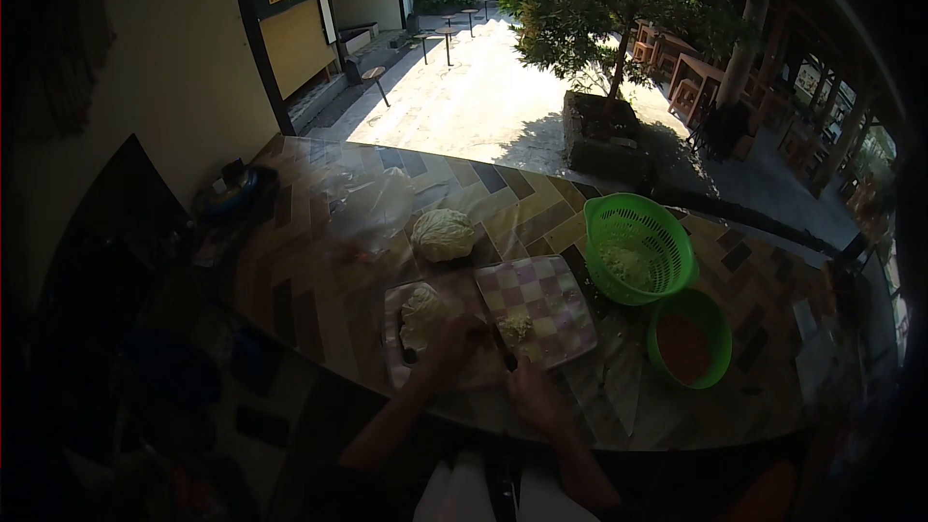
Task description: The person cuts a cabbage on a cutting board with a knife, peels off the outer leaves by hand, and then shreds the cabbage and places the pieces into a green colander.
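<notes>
My right hand (534, 391) is closed round the dark handle of a knife (508, 359), whose blade points up and away across the cutting board (556, 285). Beside the blade, my left hand (458, 340) is bent down with its fingers curled; shadow hides what lies under them. A cut piece of cabbage (420, 313) rests on the board's left part, next to my left hand. Right of the knife lies a small heap of chopped cabbage (515, 327). Behind the board sits a rounder head of cabbage (443, 235).
To the right stands a green colander (688, 256) with shredded pale cabbage inside. In front of it is a green bowl (717, 367) with orange contents. A clear plastic bag (372, 205) lies at the back left. The wood-patterned table (309, 280) has a curved front edge.
</notes>
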A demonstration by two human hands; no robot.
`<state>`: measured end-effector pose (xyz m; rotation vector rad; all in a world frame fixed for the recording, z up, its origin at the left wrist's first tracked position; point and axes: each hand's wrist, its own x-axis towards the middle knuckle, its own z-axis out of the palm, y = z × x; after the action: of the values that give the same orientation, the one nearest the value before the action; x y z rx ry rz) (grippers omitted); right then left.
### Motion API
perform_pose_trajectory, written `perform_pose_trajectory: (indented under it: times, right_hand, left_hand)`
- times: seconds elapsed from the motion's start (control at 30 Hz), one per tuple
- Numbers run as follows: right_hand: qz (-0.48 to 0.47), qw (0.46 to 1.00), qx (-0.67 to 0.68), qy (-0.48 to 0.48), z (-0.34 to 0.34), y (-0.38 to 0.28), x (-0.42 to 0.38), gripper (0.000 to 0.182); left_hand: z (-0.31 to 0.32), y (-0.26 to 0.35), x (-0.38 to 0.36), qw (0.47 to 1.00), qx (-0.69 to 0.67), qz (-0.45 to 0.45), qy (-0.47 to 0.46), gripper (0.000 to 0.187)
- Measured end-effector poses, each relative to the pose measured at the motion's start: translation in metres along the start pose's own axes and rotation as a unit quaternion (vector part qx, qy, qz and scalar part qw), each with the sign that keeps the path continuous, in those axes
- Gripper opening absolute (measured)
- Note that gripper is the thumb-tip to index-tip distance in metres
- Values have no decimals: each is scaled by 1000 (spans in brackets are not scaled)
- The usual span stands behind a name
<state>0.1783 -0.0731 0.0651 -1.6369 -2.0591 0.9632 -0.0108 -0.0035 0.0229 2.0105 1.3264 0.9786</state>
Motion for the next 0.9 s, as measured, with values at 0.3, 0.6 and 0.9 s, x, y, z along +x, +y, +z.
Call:
perform_pose_trajectory:
  times: [0.3,0.6,0.9]
  right_hand:
    - [68,997,25,-8,9,-1,16,32]
    - [104,994,25,7,33,2,5,37]
    - [17,999,-30,-24,-16,16,30,33]
  left_hand:
    - [-9,-3,-5,995,30,18,89,18]
    - [-3,12,-1,995,83,-40,27,16]
    - [9,34,1,996,-2,-57,71,20]
